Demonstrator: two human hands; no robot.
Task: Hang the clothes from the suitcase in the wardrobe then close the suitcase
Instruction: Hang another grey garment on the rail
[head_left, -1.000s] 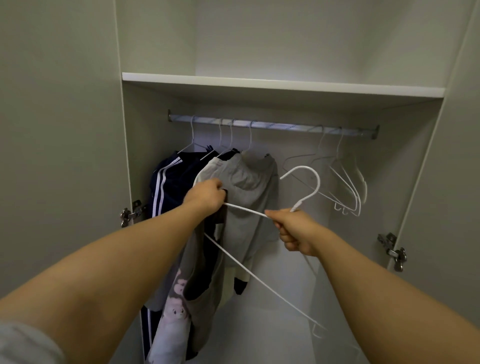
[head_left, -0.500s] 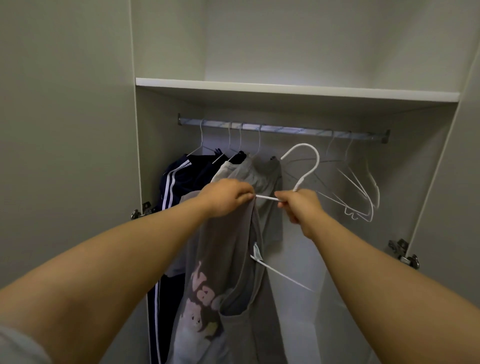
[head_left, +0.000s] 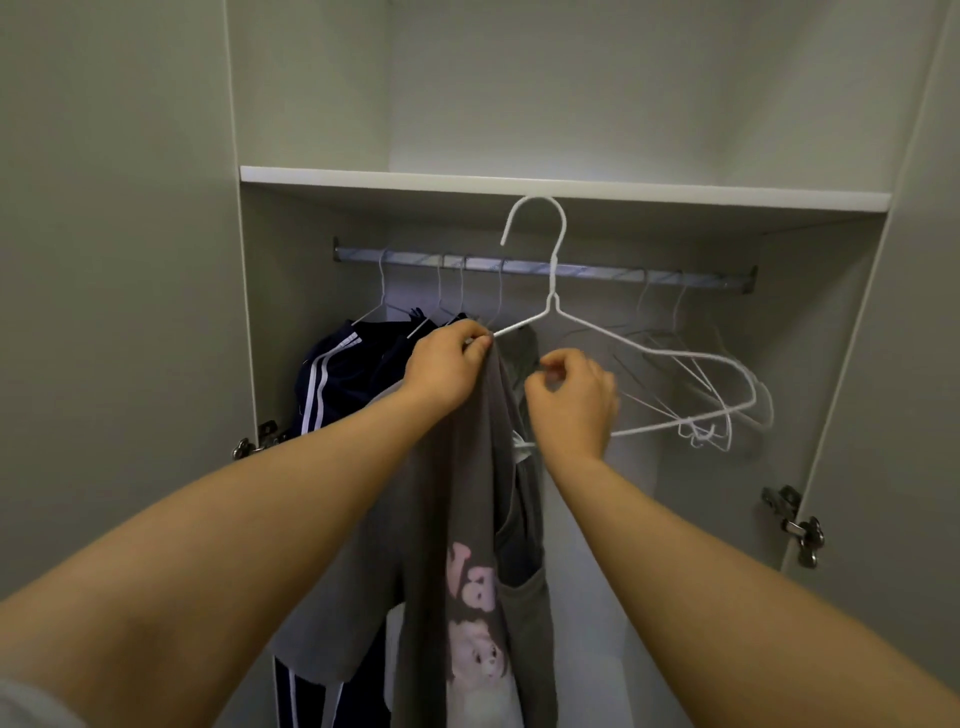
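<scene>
At the far left stands the open wardrobe (head_left: 519, 104) door panel, with a metal hinge (head_left: 254, 441) low on the side wall beside it. Just right of that, a dark navy garment with white stripes (head_left: 332, 379) hangs on a white wire hanger from the metal rail (head_left: 597, 270), which runs across the compartment under the white shelf (head_left: 675, 195). In front of it the left hand (head_left: 447, 364) is raised to about the height of the hung clothes, its fingers pressed together in a pinch on the left arm of a white hanger (head_left: 649, 353) and on the top edge of a grey top (head_left: 467, 519) gathered at that same spot. The grey top drops straight down from the pinch between the two forearms, showing a pink lettered print and a pale cartoon figure lower on the cloth; its other side is not yet over the hanger's right arm. Behind it another grey garment (head_left: 522, 353) hangs from the rail, mostly hidden. The white hanger's hook rises in front of the rail, its tip reaching the shelf edge and not hooked on anything. The right hand (head_left: 571, 400) is just right of the grey top, below the hanger's shoulder, fingers loosely curled with thumb and forefinger near each other; whether they pinch cloth or wire cannot be told. Further right, several empty wire hangers (head_left: 727, 395) hang bunched on the rail, and a second hinge (head_left: 797, 525) sits on the right side wall. The suitcase is out of view.
</scene>
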